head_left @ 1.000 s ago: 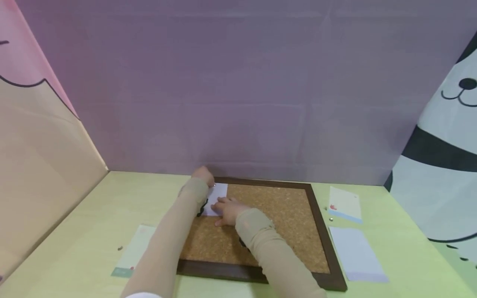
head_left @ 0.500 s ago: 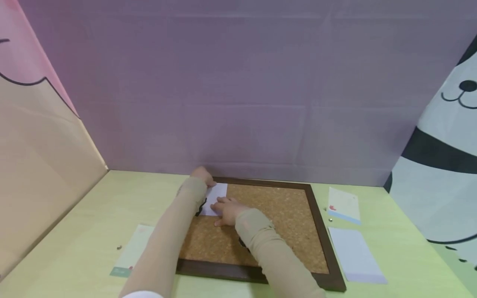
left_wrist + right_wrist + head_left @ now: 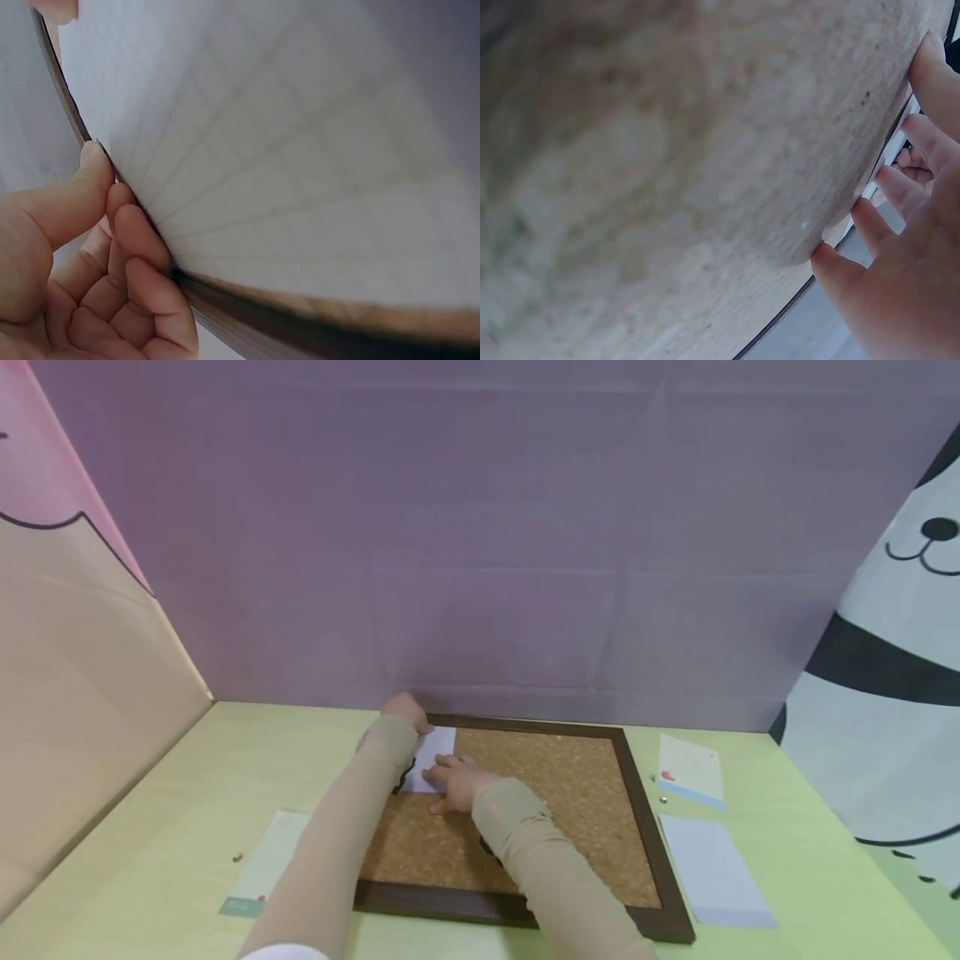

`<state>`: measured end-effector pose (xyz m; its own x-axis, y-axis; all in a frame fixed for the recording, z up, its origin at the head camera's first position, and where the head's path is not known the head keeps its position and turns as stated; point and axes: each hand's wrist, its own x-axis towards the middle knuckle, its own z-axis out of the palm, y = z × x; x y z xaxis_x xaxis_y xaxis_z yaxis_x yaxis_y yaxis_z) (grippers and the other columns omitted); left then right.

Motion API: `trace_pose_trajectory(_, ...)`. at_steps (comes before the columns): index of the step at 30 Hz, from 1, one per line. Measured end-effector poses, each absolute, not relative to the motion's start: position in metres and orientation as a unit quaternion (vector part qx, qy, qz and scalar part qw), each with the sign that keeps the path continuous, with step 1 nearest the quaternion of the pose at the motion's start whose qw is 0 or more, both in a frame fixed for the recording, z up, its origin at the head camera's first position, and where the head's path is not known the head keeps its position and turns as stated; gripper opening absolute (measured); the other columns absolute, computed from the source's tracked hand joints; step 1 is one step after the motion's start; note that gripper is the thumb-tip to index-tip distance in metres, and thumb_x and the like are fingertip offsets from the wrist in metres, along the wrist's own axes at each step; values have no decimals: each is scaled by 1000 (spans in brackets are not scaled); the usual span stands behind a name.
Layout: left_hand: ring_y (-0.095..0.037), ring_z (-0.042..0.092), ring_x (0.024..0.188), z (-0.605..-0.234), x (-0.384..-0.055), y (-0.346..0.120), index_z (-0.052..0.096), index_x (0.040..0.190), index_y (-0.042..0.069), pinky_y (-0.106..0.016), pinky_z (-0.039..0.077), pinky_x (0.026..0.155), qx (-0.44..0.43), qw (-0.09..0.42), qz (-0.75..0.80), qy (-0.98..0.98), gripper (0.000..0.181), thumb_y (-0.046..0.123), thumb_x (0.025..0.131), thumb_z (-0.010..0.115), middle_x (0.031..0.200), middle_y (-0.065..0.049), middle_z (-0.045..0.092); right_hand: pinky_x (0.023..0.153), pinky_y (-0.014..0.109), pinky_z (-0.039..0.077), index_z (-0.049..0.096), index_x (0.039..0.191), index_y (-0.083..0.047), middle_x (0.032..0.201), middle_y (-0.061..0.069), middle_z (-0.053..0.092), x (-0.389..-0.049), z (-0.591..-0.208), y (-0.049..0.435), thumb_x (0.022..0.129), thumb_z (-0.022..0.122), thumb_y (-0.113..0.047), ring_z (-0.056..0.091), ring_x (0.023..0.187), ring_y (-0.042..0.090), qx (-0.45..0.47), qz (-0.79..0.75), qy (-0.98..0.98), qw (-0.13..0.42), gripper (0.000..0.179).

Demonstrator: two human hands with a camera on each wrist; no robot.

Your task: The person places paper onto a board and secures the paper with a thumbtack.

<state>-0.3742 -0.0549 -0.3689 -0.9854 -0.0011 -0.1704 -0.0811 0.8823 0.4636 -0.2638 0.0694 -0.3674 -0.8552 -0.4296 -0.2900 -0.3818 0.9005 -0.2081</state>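
A white paper sheet [image 3: 438, 743], faintly ruled in the left wrist view, lies on the upper left of a cork board [image 3: 562, 802] with a dark wooden frame. My left hand [image 3: 406, 710] is at the sheet's upper left corner, by the board's far edge. There its thumb and index finger pinch a thin metal thumbtack [image 3: 106, 157] against the paper, the other fingers curled beneath. My right hand [image 3: 459, 783] is spread flat, fingertips resting on the sheet's lower right part and thumb on the cork. The left forearm covers the board's left side.
On the right of the table [image 3: 795, 827] lie a cream card [image 3: 692, 767] with a blue edge and a pale lilac sheet [image 3: 716, 868]. Small metal tacks [image 3: 663, 800] sit beside them. A green-edged card [image 3: 268, 860] and another tack [image 3: 237, 857] lie left. A purple backdrop [image 3: 480, 568] stands behind.
A shiny spot by the left fingertips a second ago is now covered by the hand. Both hands otherwise stay in place, and the sheet has not shifted on the board.
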Motion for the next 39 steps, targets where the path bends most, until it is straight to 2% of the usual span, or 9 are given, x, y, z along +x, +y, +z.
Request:
trace_pose_trajectory(3, -34, 57, 112, -375, -382, -55, 62, 107, -7, -39, 45, 100, -17, 79, 222, 972, 42, 22, 79, 75, 116, -21, 62, 116, 41, 24, 45, 140, -22, 154, 3, 29, -264, -368, 69, 88, 64, -35, 25, 142, 28, -214, -74, 960, 167, 57)
trace_pose_trajectory(7, -32, 61, 102, -400, -410, -55, 68, 94, -2, -37, 50, 92, 22, 48, 151, 987, 37, 28, 75, 78, 105, -18, 66, 115, 42, 25, 46, 140, -21, 154, 4, 30, -265, -371, 69, 88, 64, -35, 26, 141, 29, -216, -74, 960, 163, 57)
trace_pose_trajectory(9, -32, 61, 102, -396, -407, -52, 69, 94, -2, -37, 50, 93, 29, 43, 131, 990, 36, 29, 76, 78, 105, -18, 67, 115, 43, 25, 46, 140, -20, 154, 5, 30, -265, -370, 69, 88, 64, -34, 26, 141, 29, -218, -75, 960, 160, 57)
trace_pose_trajectory(12, -33, 59, 108, -366, -372, -46, 67, 99, -6, -38, 47, 97, 27, 52, 128, 990, 33, 22, 83, 72, 112, -20, 65, 116, 43, 24, 46, 140, -19, 154, 5, 30, -265, -369, 69, 88, 64, -34, 26, 141, 30, -220, -76, 959, 159, 57)
trace_pose_trajectory(14, -32, 60, 108, -360, -367, -43, 66, 100, -6, -38, 48, 97, 23, 46, 134, 990, 31, 19, 83, 72, 112, -20, 65, 116, 43, 23, 45, 141, -19, 154, 6, 30, -265, -369, 71, 88, 64, -34, 25, 141, 30, -220, -78, 959, 160, 57)
trace_pose_trajectory(19, -33, 60, 107, -370, -381, -42, 68, 95, -3, -39, 49, 95, 35, 34, 128, 991, 25, 17, 81, 72, 109, -19, 66, 116, 45, 23, 43, 142, -20, 155, 6, 28, -266, -367, 73, 89, 63, -34, 24, 142, 30, -218, -83, 959, 164, 59)
trace_pose_trajectory(22, -34, 59, 108, -365, -372, -43, 67, 96, -4, -39, 48, 97, 51, 40, 130, 989, 26, 18, 83, 71, 110, -20, 65, 116, 45, 22, 43, 142, -20, 155, 5, 28, -265, -367, 73, 89, 63, -34, 23, 142, 30, -215, -80, 959, 165, 58)
trace_pose_trajectory(29, -34, 56, 114, -360, -369, -51, 59, 112, -8, -38, 44, 102, 22, 76, 178, 981, 43, 21, 84, 72, 119, -22, 60, 116, 42, 23, 44, 141, -22, 155, 4, 28, -263, -367, 70, 89, 62, -35, 24, 142, 29, -214, -72, 960, 168, 57)
trace_pose_trajectory(39, -33, 58, 111, -359, -374, -51, 62, 106, -7, -37, 46, 99, 42, 90, 159, 982, 37, 19, 82, 73, 115, -22, 62, 115, 43, 24, 44, 141, -25, 155, 1, 27, -270, -375, 72, 88, 64, -36, 23, 143, 28, -203, -73, 961, 175, 58)
